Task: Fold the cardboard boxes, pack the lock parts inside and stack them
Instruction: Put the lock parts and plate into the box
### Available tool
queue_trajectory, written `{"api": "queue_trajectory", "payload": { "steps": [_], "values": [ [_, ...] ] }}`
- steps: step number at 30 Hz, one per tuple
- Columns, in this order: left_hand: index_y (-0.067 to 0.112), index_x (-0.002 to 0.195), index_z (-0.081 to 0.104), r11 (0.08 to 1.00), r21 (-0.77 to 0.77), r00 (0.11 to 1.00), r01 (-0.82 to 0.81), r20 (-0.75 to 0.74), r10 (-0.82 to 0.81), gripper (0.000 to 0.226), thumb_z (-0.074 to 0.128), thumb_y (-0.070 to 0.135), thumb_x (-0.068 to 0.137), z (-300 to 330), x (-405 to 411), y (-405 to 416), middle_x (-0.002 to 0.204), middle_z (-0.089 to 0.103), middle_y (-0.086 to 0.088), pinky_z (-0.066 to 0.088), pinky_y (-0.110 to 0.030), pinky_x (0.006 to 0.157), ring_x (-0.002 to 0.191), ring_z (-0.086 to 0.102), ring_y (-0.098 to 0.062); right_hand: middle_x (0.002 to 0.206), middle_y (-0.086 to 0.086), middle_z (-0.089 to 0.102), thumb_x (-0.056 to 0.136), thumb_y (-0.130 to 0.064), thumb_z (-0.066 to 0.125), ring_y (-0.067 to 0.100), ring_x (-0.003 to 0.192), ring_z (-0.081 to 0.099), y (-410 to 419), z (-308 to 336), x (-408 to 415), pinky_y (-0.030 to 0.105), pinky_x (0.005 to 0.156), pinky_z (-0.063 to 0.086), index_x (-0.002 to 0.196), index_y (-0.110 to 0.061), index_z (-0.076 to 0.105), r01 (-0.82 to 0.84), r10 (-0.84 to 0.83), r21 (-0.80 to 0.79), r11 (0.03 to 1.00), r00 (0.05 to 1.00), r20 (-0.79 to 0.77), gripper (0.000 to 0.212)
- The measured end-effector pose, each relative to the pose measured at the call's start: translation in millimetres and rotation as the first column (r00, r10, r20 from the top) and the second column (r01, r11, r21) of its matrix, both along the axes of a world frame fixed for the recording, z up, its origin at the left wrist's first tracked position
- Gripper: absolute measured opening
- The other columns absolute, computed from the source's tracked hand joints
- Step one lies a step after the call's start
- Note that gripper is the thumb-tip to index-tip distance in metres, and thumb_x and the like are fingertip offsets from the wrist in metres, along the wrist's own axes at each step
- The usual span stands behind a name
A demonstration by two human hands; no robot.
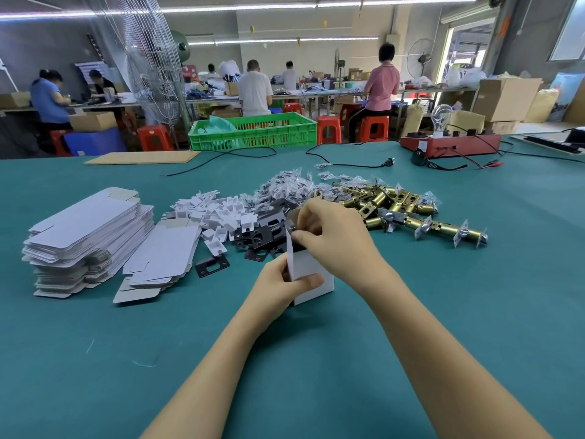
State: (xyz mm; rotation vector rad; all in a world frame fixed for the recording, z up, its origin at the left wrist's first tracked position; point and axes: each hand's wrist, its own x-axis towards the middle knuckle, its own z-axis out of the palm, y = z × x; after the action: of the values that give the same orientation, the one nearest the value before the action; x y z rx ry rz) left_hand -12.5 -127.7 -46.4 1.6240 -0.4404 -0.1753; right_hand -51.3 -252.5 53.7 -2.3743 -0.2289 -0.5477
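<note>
A small white cardboard box point(311, 282) stands upright on the green table, its top open. My left hand point(281, 288) grips its lower left side. My right hand point(329, 236) is over the open top, fingers pinched on a dark lock part at the box's mouth. Behind lie black strike plates point(262, 232), white plastic inserts point(218, 213), small bags of screws point(285, 185) and brass latch bolts point(405, 210). A tall stack of flat white box blanks point(85, 236) sits at the left, with a lower pile point(161, 258) beside it.
A red test box point(449, 145) with a bulb and black cables point(348, 163) lie at the table's far side. A flat cardboard sheet point(142, 157) and a green crate point(253, 129) are at the far edge. People work at benches beyond.
</note>
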Motion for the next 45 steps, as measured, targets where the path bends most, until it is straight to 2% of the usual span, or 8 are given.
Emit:
{"api": "queue_trajectory", "payload": {
  "steps": [4,11,16,20,24,32,41,45],
  "values": [
    [0.027,0.101,0.068,1.0,-0.011,1.0,-0.004,0.011,0.004,0.029,0.078,0.027,0.074,0,2,0,0.097,0.075,0.004,0.052,-0.019,0.07,0.088,0.069,-0.01,0.081,-0.001,0.069,0.085,-0.017,0.07,0.017,0.082,0.065,7,-4,-1,0.038,0.081,0.051,0.081,-0.013,0.062,0.056,-0.068,0.177,0.983,0.996,0.062,0.01],
    [0.028,0.101,0.067,1.0,0.008,1.0,-0.004,0.026,0.004,0.029,0.077,0.029,0.074,-2,3,0,0.099,0.074,0.002,0.054,-0.027,0.074,0.092,0.069,-0.016,0.082,0.002,0.064,0.083,-0.015,0.072,0.02,0.081,0.06,4,-2,1,0.036,0.079,0.048,0.08,-0.008,0.067,0.028,-0.026,-0.016,0.999,0.993,0.116,0.009],
    [0.046,0.092,0.065,0.999,0.035,0.998,-0.02,0.067,0.018,0.027,0.078,0.037,0.07,-1,0,1,0.096,0.073,0.009,0.053,-0.021,0.07,0.088,0.068,-0.009,0.085,0.009,0.062,0.085,-0.009,0.069,0.025,0.082,0.057,7,-5,2,0.037,0.078,0.045,0.08,-0.002,0.064,0.031,-0.014,-0.1,0.994,0.987,0.16,0.01],
    [0.051,0.092,0.064,0.999,0.04,0.998,-0.024,0.066,0.022,0.03,0.078,0.04,0.068,-1,0,0,0.1,0.072,0.01,0.053,-0.023,0.074,0.093,0.067,-0.011,0.087,0.004,0.064,0.086,-0.015,0.068,0.02,0.084,0.058,5,-2,2,0.031,0.078,0.045,0.08,-0.009,0.068,0.034,-0.016,-0.182,0.983,0.995,0.101,0.009],
    [0.045,0.096,0.065,0.999,0.037,0.998,-0.027,0.051,0.025,0.031,0.078,0.032,0.071,-2,1,0,0.1,0.072,0.009,0.051,-0.021,0.072,0.095,0.067,-0.013,0.078,0.012,0.069,0.089,-0.027,0.064,0.025,0.074,0.059,-3,1,3,0.03,0.067,0.043,0.079,-0.001,0.072,0.014,-0.023,-0.294,0.956,0.999,-0.028,0.03],
    [0.028,0.105,0.065,1.0,0.009,1.0,0.001,0.018,-0.002,0.036,0.077,0.027,0.072,-1,2,0,0.097,0.074,0.01,0.048,-0.013,0.065,0.087,0.068,-0.006,0.08,-0.001,0.062,0.086,-0.013,0.063,0.021,0.082,0.058,-2,5,-2,0.038,0.077,0.048,0.087,-0.012,0.06,-0.052,0.058,-0.095,0.994,0.996,0.066,0.003],
    [0.03,0.103,0.066,1.0,0.019,1.0,0.005,0.024,-0.006,0.035,0.079,0.029,0.07,-3,2,1,0.099,0.073,0.008,0.05,-0.017,0.069,0.091,0.068,-0.01,0.079,0.006,0.067,0.082,-0.01,0.056,0.022,0.078,0.056,-6,2,3,0.03,0.067,0.044,0.082,-0.008,0.071,-0.02,0.022,-0.298,0.954,1.0,0.004,0.016],
    [0.033,0.102,0.069,1.0,-0.021,1.0,0.011,0.01,-0.011,0.035,0.079,0.031,0.069,-1,1,1,0.101,0.074,0.006,0.056,-0.025,0.072,0.093,0.07,-0.013,0.077,0.004,0.059,0.086,-0.015,0.062,0.015,0.073,0.052,-14,0,4,0.027,0.068,0.043,0.083,-0.01,0.071,0.001,0.006,-0.035,0.999,0.982,0.187,0.011]
  ]
}}
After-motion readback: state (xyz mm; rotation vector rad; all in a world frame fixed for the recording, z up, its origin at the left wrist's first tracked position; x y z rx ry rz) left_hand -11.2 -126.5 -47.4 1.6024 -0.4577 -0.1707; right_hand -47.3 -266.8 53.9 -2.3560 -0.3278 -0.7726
